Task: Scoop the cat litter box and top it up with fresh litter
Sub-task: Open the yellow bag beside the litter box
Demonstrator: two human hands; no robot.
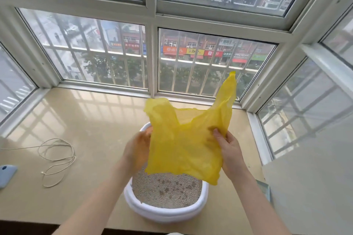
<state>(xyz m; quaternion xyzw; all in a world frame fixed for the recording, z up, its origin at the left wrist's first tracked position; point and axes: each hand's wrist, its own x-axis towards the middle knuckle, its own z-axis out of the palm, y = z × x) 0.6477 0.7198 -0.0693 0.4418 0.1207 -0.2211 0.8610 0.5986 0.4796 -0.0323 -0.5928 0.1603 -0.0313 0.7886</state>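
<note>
Fingers first: our right hand (230,150) pinches the right edge of the yellow plastic bag (183,150), thumb on the front face and the other fingers hidden behind the film. Our left hand (136,150) meets the bag's left edge, but the sheet covers its fingertips, so we cannot tell how tightly they grip; it seems to be holding from behind. The bag hangs between our hands, mostly flat, its mouth not yet opened, with one handle loop flopped over at the left and the other standing up toward the window (210,63).

Directly beneath the bag sits the litter box (164,213), white and oval, on the pale sill ledge (91,124). Its litter (166,189) shows darker clumps, so we judge scooping has not begun. We see no scoop. A loose white cord (57,158) lies well to the left, and a blue object (6,174) sits at the left edge.

Risks from here: the thin film may cling shut, and a hard tug to part it could tear a seam. If the bag's lower edge sags, it could drag through soiled litter.
</note>
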